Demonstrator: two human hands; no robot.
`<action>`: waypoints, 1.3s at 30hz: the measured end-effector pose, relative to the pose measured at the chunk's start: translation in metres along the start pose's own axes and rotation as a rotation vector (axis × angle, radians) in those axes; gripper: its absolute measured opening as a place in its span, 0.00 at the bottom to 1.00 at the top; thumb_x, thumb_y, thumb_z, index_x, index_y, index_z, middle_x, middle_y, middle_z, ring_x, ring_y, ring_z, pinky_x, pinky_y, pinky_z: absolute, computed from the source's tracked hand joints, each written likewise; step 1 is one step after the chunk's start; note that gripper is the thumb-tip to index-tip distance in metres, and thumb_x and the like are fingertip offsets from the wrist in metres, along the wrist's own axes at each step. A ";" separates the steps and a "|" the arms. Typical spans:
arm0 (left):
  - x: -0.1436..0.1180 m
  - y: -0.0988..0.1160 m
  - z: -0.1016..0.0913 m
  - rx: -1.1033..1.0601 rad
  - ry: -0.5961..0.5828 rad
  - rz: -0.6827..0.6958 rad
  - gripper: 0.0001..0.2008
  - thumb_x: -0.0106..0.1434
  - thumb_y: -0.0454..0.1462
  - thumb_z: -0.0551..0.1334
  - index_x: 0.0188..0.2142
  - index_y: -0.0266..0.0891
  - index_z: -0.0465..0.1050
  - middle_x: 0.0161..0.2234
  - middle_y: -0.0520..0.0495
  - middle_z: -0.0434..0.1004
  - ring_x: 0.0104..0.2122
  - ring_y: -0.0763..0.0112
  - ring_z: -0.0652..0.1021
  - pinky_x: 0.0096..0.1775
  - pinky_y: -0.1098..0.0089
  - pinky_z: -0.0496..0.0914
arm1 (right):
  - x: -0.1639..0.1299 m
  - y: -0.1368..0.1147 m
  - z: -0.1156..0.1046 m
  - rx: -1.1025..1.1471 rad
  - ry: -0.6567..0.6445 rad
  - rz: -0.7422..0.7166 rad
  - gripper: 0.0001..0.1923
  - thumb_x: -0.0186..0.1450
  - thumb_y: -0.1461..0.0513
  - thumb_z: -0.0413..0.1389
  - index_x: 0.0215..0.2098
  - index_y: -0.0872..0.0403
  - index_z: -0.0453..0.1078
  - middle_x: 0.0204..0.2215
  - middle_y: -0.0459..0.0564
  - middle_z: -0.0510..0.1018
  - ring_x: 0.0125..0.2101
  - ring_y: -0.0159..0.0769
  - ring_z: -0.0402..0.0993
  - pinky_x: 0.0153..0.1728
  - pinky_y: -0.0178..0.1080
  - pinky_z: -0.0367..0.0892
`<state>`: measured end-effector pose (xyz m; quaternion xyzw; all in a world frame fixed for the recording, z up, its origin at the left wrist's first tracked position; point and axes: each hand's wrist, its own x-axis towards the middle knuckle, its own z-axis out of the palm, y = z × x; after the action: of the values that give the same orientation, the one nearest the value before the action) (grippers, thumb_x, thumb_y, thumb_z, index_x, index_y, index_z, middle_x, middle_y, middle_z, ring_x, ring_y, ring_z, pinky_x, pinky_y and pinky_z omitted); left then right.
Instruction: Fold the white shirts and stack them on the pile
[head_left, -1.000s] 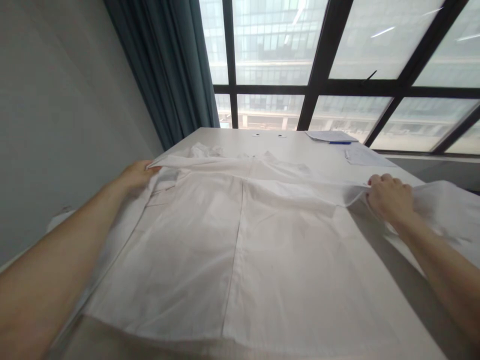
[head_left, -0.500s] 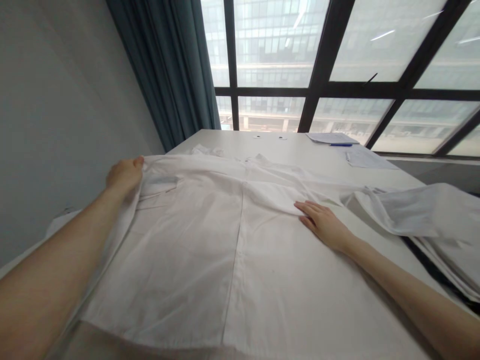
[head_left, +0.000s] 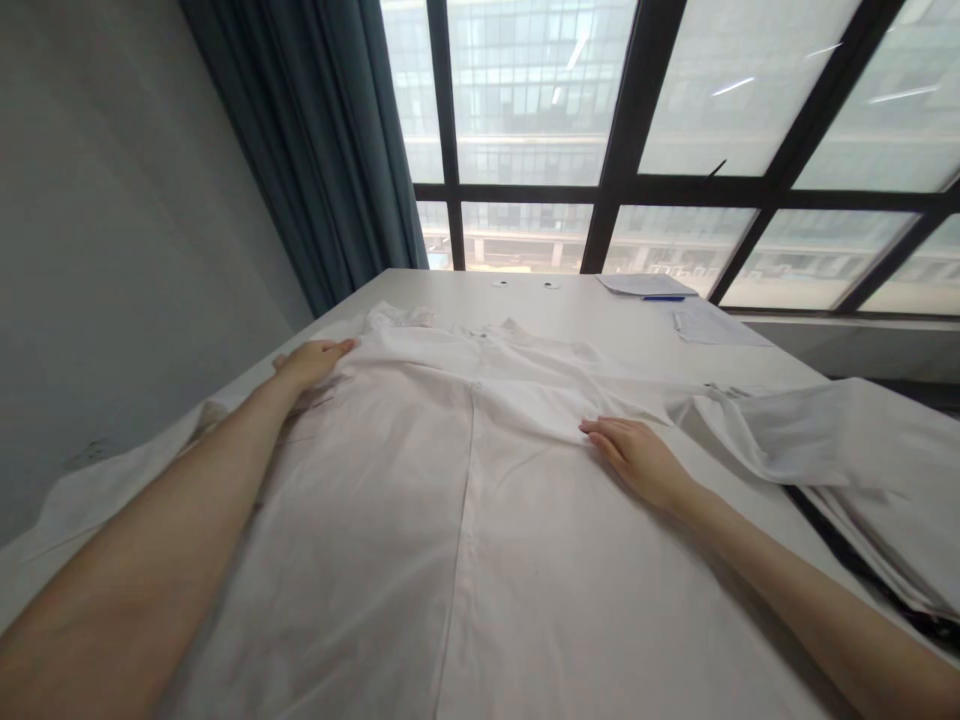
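A white shirt [head_left: 420,500] lies spread flat across a white table [head_left: 637,335], its centre seam running from 6 o'clock toward 12; the left hand [head_left: 311,362] rests at the garment's 10 o'clock corner, fingers extended and laid flat on the cloth, gripping nothing; the right hand [head_left: 637,460] presses palm-down at about 2 o'clock from the shirt's middle, fingers straight and together, touching a raised fold; one sleeve [head_left: 810,430] trails off toward 3 o'clock over the table's edge; papers [head_left: 712,325] and a blue pen [head_left: 664,298] sit well apart at 1 o'clock, near the window [head_left: 570,120]; a dark curtain [head_left: 330,150] hangs at 11 o'clock.
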<state>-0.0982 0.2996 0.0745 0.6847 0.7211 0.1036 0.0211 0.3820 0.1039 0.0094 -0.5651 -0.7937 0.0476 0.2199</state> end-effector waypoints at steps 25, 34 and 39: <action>-0.023 0.079 0.001 0.143 -0.226 0.279 0.22 0.55 0.44 0.57 0.47 0.43 0.76 0.41 0.45 0.81 0.42 0.56 0.79 0.45 0.65 0.68 | 0.164 0.123 0.027 -0.063 0.065 0.431 0.30 0.62 0.64 0.59 0.62 0.52 0.61 0.52 0.57 0.74 0.50 0.47 0.71 0.52 0.52 0.64; -0.007 0.072 0.027 0.180 -0.096 0.153 0.27 0.68 0.46 0.46 0.63 0.39 0.58 0.57 0.35 0.71 0.55 0.49 0.71 0.56 0.46 0.55 | 0.159 0.130 0.007 -0.069 0.012 0.319 0.13 0.66 0.61 0.52 0.46 0.54 0.72 0.30 0.47 0.79 0.30 0.35 0.74 0.34 0.37 0.67; 0.000 0.066 0.023 0.236 -0.060 0.111 0.19 0.62 0.43 0.57 0.50 0.40 0.74 0.50 0.36 0.77 0.52 0.47 0.73 0.59 0.40 0.41 | 0.149 0.139 -0.014 -0.125 0.040 0.354 0.15 0.68 0.54 0.53 0.28 0.55 0.70 0.24 0.44 0.74 0.25 0.31 0.69 0.30 0.36 0.66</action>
<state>-0.0296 0.3052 0.0635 0.7243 0.6881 -0.0015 -0.0436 0.4706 0.2879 0.0212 -0.7093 -0.6787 0.0249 0.1885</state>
